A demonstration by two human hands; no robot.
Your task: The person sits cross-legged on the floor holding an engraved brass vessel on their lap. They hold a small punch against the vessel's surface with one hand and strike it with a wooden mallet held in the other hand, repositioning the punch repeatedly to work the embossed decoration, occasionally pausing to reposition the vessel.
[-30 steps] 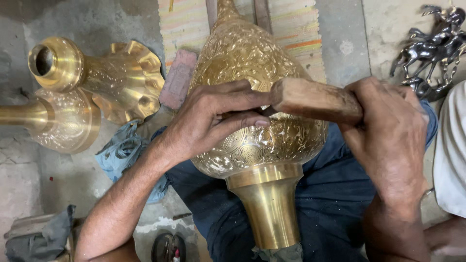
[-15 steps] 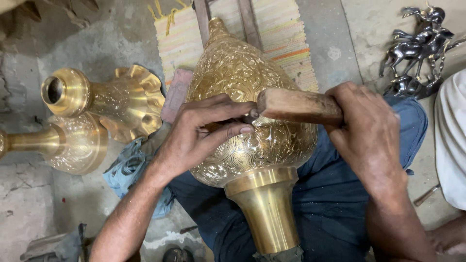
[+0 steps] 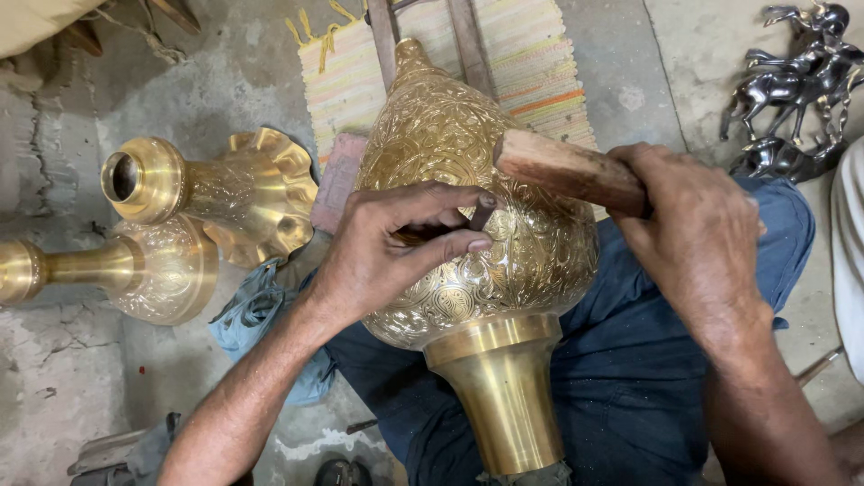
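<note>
**Engraved brass vase, held across the lap for tool work**

Item: large brass vase (image 3: 468,225), body covered in fine chased pattern, plain flared foot pointing near, narrow neck pointing far. It lies on its side across the person's lap, on blue trousers (image 3: 630,378), which cradle the round body so it does not roll.

Left hand (image 3: 396,247): rests on the vase's upper side, thumb and fingers pinched on a small dark tool (image 3: 481,216) set against the pattern; the palm steadies the vase.

Right hand (image 3: 697,234): clenched round a wooden mallet (image 3: 567,171), its blunt end poised at the tool's head, just above the brass.

Nearby, left: two more brass vases, one fluted (image 3: 207,189), one with a round bowl (image 3: 135,265), lying on the floor, touching. A blue cloth (image 3: 256,310) lies beside the left forearm.

Far: striped woven mat (image 3: 540,63) under the vase's neck, two wooden slats crossing it.

Far right: dark metal horse figures (image 3: 796,72).

Surface: rough, cracked concrete floor (image 3: 54,378), grey and dusty. Workshop setting, work done seated at floor level.
</note>
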